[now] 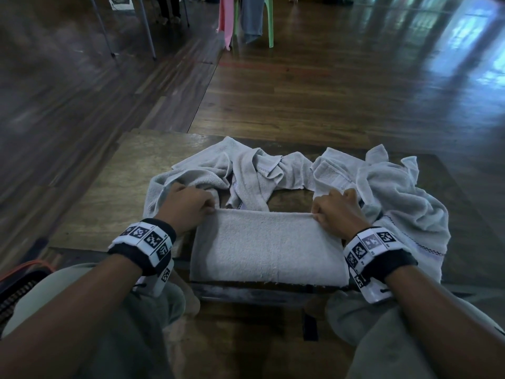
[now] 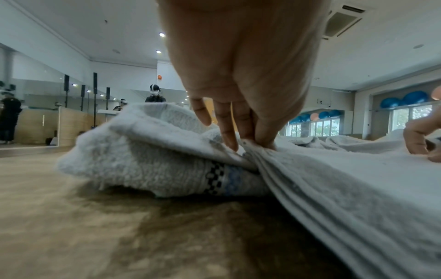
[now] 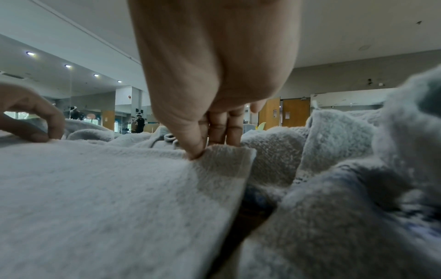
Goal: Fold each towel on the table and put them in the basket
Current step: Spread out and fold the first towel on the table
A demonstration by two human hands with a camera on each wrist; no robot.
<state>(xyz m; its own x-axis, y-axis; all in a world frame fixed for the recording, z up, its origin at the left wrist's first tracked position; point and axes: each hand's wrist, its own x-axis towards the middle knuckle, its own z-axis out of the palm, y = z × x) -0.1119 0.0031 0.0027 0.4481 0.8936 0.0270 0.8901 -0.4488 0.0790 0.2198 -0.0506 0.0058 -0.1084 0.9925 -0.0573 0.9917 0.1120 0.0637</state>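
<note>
A pale grey folded towel [image 1: 267,247] lies flat at the near edge of the wooden table [image 1: 114,192]. My left hand [image 1: 191,207] pinches its far left corner, thumb and fingers closed on the stacked layers [image 2: 253,145]. My right hand [image 1: 333,212] pinches the far right corner [image 3: 214,151] between thumb and fingers. Behind and around the folded towel lie crumpled grey towels [image 1: 257,170], one heaped at the right [image 1: 396,192] and one under my left hand [image 2: 148,166]. No basket is in view.
The table's left part [image 1: 109,214] shows bare wood. My knees [image 1: 82,310] sit below the near edge. A dark bag [image 1: 19,280] lies at lower left. Chair legs and hanging cloths [image 1: 246,20] stand far back on the wooden floor.
</note>
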